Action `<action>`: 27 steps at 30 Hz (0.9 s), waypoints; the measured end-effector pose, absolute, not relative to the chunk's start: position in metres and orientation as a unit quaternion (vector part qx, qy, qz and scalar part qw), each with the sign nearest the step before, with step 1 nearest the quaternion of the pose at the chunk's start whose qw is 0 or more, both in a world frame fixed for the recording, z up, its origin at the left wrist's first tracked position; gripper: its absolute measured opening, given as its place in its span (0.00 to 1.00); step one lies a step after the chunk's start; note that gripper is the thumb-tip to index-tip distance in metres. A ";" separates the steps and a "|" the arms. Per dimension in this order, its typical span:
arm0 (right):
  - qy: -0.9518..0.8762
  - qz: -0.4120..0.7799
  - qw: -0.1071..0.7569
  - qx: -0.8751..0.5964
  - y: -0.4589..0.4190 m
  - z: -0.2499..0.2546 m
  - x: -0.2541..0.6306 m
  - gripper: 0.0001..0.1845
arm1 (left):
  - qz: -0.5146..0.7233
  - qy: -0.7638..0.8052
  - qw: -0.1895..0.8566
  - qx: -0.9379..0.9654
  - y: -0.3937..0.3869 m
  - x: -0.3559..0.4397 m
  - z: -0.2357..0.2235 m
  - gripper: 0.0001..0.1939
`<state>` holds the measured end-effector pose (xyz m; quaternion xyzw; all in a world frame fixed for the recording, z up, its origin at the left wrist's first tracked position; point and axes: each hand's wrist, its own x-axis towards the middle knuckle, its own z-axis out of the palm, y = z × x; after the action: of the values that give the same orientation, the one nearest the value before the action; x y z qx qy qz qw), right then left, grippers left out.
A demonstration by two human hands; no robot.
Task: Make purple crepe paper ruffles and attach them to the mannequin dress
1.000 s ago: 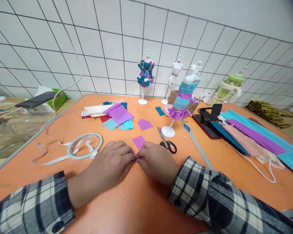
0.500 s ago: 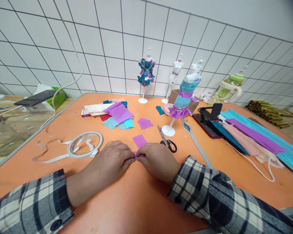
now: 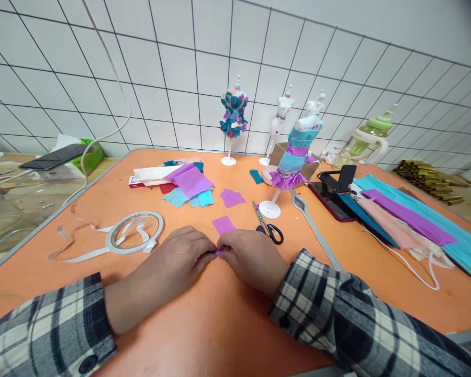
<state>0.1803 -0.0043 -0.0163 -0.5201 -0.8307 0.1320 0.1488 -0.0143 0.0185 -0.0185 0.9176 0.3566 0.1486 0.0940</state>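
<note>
Fingertips of my left hand (image 3: 184, 254) and my right hand (image 3: 251, 257) meet at the table's middle, pinching a small piece of purple crepe paper (image 3: 219, 253) between them. Most of that piece is hidden by the fingers. Just beyond my hands lies a flat purple paper square (image 3: 223, 225), with a cut purple piece (image 3: 232, 198) farther back. Scissors with black handles (image 3: 273, 233) rest beside my right hand. To the left of my left hand is a roll of white double-sided tape (image 3: 112, 242), with loose strips trailing from it.
A small dress form in a blue and purple paper dress (image 3: 297, 152) stands behind the scissors; two more forms stand near the wall. Coloured paper (image 3: 190, 180) is piled back left. A phone (image 3: 332, 201) and long paper strips (image 3: 412, 214) lie to the right.
Both hands stay at the same spot, with the fingers shifting slightly on the purple piece; less of it shows now. The whole view has moved a little. Nothing else has changed place.
</note>
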 end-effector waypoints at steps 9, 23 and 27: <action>-0.840 0.106 0.130 -0.516 -0.004 -0.015 0.181 0.10 | 0.149 0.338 0.052 0.928 0.017 -0.014 -0.015 0.11; -0.838 0.083 0.200 -0.501 0.010 -0.009 0.204 0.11 | 0.130 0.350 0.053 0.926 0.013 -0.011 -0.010 0.10; -0.856 0.037 0.151 -0.492 0.018 -0.010 0.210 0.12 | 0.133 0.340 0.046 0.930 0.012 -0.012 -0.011 0.11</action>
<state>0.2100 0.0179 -0.0103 -0.4922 -0.8565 0.0372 0.1510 -0.0117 0.0120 -0.0110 0.9297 0.3405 0.1328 0.0455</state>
